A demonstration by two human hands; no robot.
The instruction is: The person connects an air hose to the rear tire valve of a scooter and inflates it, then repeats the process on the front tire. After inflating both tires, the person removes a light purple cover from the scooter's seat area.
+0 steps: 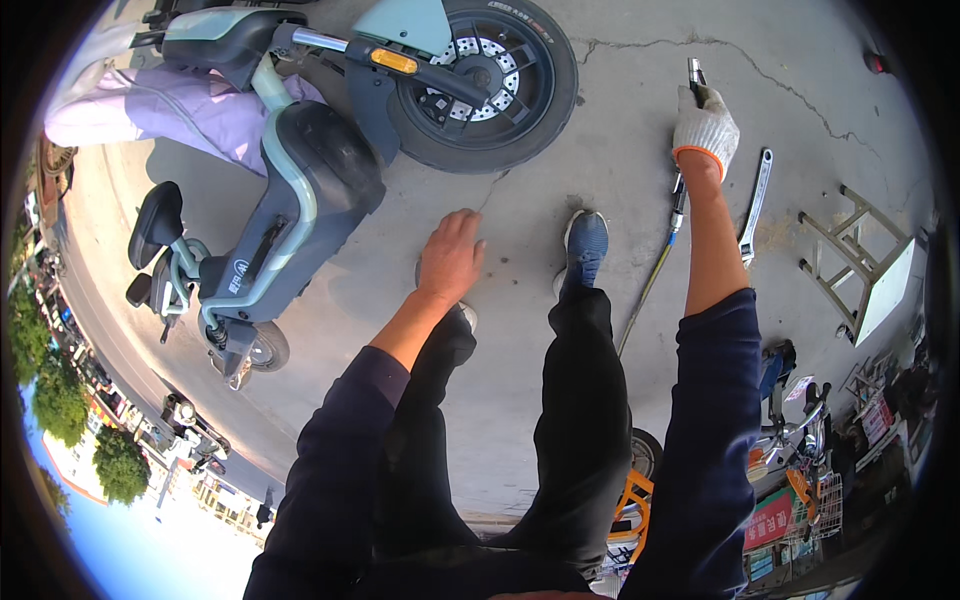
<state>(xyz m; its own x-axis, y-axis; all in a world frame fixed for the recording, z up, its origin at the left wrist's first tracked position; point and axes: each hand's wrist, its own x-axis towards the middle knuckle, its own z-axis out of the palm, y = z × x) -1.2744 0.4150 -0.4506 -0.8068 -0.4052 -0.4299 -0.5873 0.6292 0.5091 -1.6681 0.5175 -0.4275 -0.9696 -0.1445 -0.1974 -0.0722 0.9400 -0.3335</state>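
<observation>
My right hand (pixel 705 127), in a white knit glove with an orange cuff, is closed around a dark tool with a metal socket-like end (pixel 694 71); the glove hides most of it. Below the glove a metal hose coupling (pixel 677 217) joins a yellow-green and blue air hose (pixel 646 289). An adjustable wrench (pixel 757 199) lies on the concrete to the right of my forearm. My left hand (pixel 452 255) is bare, with nothing seen in it, palm down above the ground. The front wheel (pixel 487 82) of a pale green and grey electric scooter (pixel 300 187) is beyond it.
A small metal-framed stool (pixel 885 289) lies on its side at the right. A lilac cover (pixel 180 112) hangs at the scooter's handlebar end. An orange-framed bike (pixel 636 510) and other cycles with a wire basket (pixel 829 502) stand at the lower right. The concrete floor (pixel 637 97) has cracks.
</observation>
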